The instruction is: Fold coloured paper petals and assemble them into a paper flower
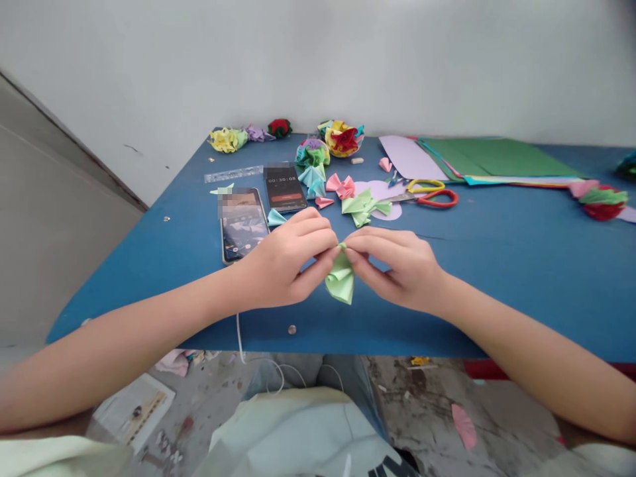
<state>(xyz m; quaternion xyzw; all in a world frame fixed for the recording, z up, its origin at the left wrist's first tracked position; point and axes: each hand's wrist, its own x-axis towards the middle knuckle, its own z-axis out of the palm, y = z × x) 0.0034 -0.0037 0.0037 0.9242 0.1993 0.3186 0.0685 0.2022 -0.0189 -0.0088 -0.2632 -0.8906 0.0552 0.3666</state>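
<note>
A folded light green paper piece (340, 279) hangs between my two hands above the blue table (521, 265). My left hand (288, 258) pinches its top from the left, fingers closed. From the right, my right hand (397, 265) pinches the same top corner, fingers pressed together. More folded paper pieces lie just beyond: a green one (362, 207), a pink one (340, 186) and a teal one (313, 180).
Two phones (242, 224) (284, 187) lie left of my hands, with a clear ruler (233, 174) behind them. Scissors with red and yellow handles (427, 193) rest on a lilac sheet. Coloured paper sheets (491, 159) are stacked at the back right. Paper flowers (342, 138) line the far edge.
</note>
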